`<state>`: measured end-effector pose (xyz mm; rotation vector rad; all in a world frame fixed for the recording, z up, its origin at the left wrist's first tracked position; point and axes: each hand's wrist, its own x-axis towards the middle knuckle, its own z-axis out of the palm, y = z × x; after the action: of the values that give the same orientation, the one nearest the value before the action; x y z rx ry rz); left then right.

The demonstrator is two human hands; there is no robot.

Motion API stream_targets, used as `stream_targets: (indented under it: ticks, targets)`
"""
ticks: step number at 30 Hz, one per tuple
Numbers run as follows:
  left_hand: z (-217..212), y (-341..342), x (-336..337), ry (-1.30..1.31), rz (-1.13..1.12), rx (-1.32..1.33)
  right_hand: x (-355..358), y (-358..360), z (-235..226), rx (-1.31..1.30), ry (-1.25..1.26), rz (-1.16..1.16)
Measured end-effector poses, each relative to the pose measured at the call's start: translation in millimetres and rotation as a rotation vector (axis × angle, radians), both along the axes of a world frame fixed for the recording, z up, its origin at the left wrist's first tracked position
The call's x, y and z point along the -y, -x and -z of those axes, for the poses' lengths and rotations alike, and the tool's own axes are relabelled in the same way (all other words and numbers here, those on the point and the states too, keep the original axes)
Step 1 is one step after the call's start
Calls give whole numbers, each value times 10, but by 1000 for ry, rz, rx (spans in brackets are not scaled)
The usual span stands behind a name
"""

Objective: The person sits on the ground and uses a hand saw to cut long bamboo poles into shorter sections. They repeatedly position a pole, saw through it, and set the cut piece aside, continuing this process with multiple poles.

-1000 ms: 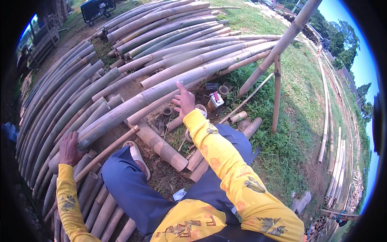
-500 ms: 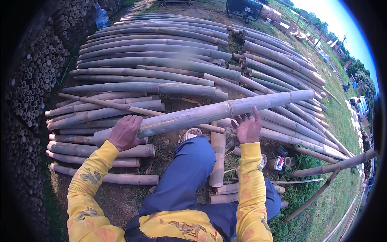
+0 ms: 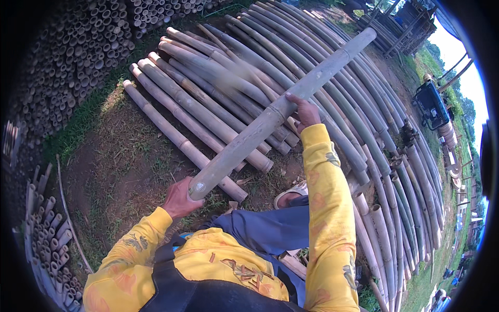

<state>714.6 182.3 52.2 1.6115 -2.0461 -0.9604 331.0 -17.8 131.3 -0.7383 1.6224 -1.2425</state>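
Observation:
A thick grey-tan bamboo pole is held slantwise before me, rising from the lower left to the upper right. My left hand grips its near end, with the palm against the cut edge. Farther up, my right hand supports the pole from the right, its thumb by a joint ring and its other fingers partly hidden. Beneath the held pole lies a row of bamboo poles on the ground.
Stacked bamboo ends fill the upper left, and shorter pieces stand at the lower left. More poles lie at the right. A dark machine is beyond them. My sandalled foot is on the dirt.
My view has turned left. The pole now slants more steeply. My left hand has gone to its near end, and my right hand, open below it before, now holds it.

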Motion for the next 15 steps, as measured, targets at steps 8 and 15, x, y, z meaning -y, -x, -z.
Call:
stream_targets:
  ticks: [8, 15]
  targets:
    - [477, -653, -732, -204, -292, -132, 65, -1283, 466, 96, 21, -399]
    - [958, -441, -516, -259, -552, -376, -364, -601, 795, 18, 152, -392]
